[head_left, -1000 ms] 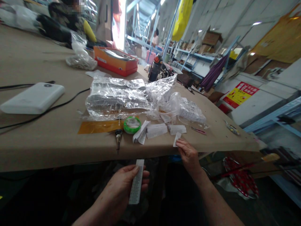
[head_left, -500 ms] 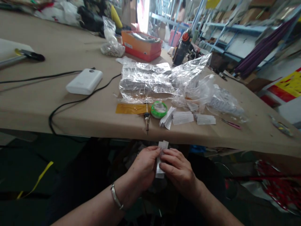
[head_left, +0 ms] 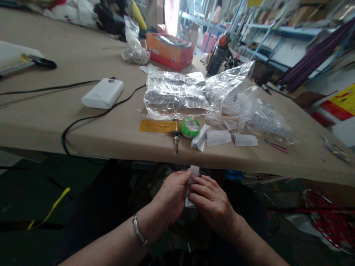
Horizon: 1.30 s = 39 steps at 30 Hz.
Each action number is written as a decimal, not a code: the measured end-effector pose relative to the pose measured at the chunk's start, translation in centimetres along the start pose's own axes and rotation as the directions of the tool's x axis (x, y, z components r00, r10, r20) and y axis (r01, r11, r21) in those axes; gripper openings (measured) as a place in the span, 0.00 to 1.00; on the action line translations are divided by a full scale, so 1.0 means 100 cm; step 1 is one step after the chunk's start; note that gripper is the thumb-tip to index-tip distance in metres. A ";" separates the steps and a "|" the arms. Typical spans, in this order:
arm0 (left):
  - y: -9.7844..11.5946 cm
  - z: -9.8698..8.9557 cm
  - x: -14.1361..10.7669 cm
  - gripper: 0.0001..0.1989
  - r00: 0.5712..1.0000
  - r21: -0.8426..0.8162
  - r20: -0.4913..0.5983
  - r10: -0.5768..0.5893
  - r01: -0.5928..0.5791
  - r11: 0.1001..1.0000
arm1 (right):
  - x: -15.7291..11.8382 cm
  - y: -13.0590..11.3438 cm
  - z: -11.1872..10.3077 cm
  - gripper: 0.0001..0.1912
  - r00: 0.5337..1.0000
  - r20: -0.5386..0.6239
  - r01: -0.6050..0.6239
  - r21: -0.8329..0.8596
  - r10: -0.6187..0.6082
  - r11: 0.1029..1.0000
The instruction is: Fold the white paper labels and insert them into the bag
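Just off the table's front edge, my left hand [head_left: 173, 194] is closed on a small stack of white paper strips [head_left: 189, 199]. My right hand [head_left: 209, 197] grips the same strips from the other side, its fingers curled over them. On the table above my hands lie a soldering-iron-like tool [head_left: 176, 138], a round green container [head_left: 190, 128] and fanned white strips [head_left: 200, 138]. Two more piles of strips, a middle one [head_left: 218, 137] and a right one [head_left: 245, 140], lie beside them.
The brown table [head_left: 39, 125] also bears clear plastic bags [head_left: 177, 94], a white power bank [head_left: 103, 93] with black cable, an orange box [head_left: 169, 51], a dark bottle [head_left: 219, 53] and pink tweezers [head_left: 276, 146]. Shelves stand behind at right.
The strips show less above my fingers, and my left thumb sits nearer their top end. The whole view has shifted slightly, with the table items a little further right.
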State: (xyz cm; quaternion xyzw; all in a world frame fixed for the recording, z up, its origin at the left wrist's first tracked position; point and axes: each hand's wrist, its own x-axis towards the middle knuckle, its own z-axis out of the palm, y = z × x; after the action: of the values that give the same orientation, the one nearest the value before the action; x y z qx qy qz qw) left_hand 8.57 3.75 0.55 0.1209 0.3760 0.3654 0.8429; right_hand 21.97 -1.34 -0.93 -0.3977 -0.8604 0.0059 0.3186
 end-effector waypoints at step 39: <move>0.003 -0.014 -0.019 0.08 0.990 0.263 0.055 -0.127 0.109 0.959 | 0.015 0.000 -0.008 0.18 0.905 0.101 -0.425 0.171 0.413 0.889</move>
State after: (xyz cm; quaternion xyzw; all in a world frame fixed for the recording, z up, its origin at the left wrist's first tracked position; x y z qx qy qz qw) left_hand 6.54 2.54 0.75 0.2203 0.3969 0.2578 0.8529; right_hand 21.72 -0.51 0.49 -0.5414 -0.7594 0.1685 0.3192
